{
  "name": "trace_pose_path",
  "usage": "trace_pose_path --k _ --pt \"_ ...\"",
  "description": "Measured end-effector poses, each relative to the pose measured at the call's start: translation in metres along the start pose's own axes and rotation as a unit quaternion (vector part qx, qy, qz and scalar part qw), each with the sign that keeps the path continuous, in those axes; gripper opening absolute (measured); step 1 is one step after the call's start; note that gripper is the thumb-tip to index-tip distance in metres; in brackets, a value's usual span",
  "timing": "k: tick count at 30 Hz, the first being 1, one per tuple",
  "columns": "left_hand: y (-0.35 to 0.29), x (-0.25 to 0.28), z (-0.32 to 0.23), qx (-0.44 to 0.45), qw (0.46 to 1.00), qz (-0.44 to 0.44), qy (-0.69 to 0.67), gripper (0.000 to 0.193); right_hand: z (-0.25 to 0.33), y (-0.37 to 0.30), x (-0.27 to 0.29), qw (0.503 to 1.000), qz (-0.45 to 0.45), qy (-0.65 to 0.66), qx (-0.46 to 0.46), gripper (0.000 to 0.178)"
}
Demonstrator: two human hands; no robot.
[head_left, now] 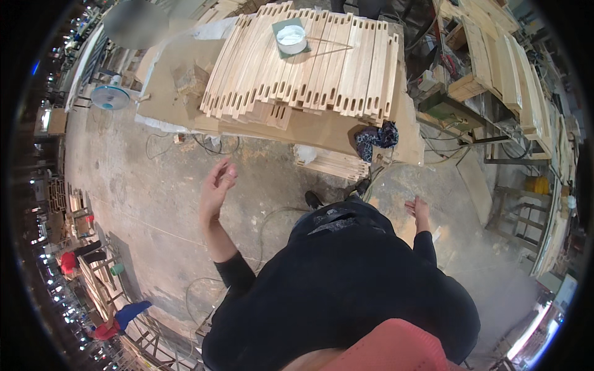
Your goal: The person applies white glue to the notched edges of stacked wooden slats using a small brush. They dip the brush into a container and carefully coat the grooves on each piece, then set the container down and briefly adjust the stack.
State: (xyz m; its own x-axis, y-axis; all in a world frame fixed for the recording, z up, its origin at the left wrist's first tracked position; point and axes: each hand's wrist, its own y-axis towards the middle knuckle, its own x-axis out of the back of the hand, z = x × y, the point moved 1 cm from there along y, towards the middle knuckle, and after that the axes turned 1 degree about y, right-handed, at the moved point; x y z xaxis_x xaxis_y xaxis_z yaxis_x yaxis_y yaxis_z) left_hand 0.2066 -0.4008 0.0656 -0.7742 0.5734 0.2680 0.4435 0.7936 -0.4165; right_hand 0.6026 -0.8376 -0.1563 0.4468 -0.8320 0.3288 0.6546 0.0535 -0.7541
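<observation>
My left hand (218, 183) is raised over the floor, in front of the table's left part, with its fingers loosely bent and nothing seen in them. Lower down on the other side of my body hangs my right hand (419, 209), its fingers apart and bare. Neither touches anything. Ahead of me, a broad row of pale wooden slats (309, 77) with slots near their ends lies side by side in layers. On top of them a round white tub (291, 38) stands on a dark green square sheet (278, 36), with a thin stick (334, 44) beside it.
A dark patterned cloth (375, 141) hangs at the table's near right edge. More slats (337, 162) lie below it. A fan (110, 97) stands at the left. Wooden boards (495, 62) fill a rack at the right. Hoses cross the floor. Two people in red are at the far left.
</observation>
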Motion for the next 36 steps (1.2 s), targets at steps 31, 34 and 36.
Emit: trace_pose_path --k 31,34,36 --pt "-0.004 -0.188 -0.024 0.012 0.99 -0.122 -0.062 0.044 0.329 -0.024 -0.119 0.869 0.402 0.113 0.266 0.024" --pt "0.029 -0.171 -0.052 -0.02 0.992 -0.12 -0.029 0.045 0.331 -0.028 -0.125 0.856 0.44 0.13 0.238 0.026" --pt "0.062 -0.158 -0.072 -0.059 0.992 -0.107 0.012 0.046 0.329 -0.024 -0.127 0.848 0.454 0.151 0.226 0.027"
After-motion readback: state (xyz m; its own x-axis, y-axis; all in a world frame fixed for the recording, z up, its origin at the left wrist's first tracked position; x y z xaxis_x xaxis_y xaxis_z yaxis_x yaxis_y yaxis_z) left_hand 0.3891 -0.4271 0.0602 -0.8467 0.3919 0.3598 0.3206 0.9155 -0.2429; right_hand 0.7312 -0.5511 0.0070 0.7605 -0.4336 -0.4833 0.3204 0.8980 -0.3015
